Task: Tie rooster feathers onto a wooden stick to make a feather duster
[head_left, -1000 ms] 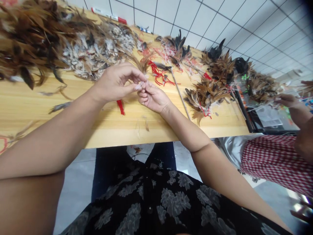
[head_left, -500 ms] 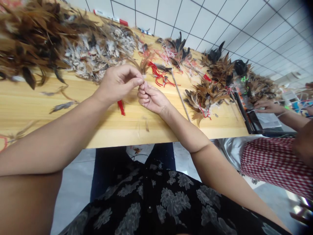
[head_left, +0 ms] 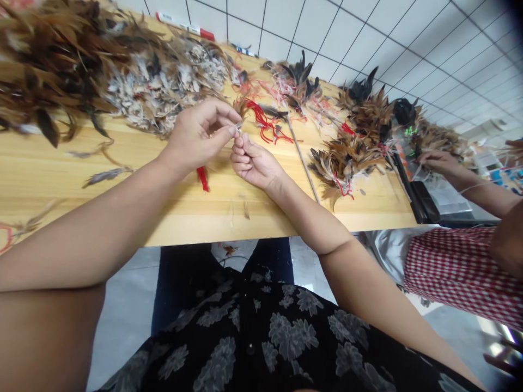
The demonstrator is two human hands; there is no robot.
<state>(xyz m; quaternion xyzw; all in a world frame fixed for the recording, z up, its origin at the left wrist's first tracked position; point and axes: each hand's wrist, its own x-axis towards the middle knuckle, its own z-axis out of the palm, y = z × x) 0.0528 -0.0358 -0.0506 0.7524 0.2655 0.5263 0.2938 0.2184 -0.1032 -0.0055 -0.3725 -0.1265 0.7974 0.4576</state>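
My left hand (head_left: 200, 136) is over the wooden table (head_left: 122, 163), thumb and fingers pinched on the quill ends of a small brown feather bundle (head_left: 242, 109) that fans away from me. My right hand (head_left: 253, 163) is curled shut just below it, fingertips touching the same quill ends. A red string (head_left: 202, 178) hangs under my left hand onto the table. Loose red string (head_left: 265, 125) lies just beyond my fingers.
A big brown feather pile (head_left: 53, 60) and a grey-white feather heap (head_left: 163, 87) fill the far left. Tied brown bundles (head_left: 343, 160) and black feathers (head_left: 362, 90) lie right. A thin stick (head_left: 301, 158) crosses the table. A co-worker's hand (head_left: 439, 160) works at right.
My hands have shifted slightly, the left fingers opening a little around the quills. The co-worker's hand has moved left toward the feather bundles.
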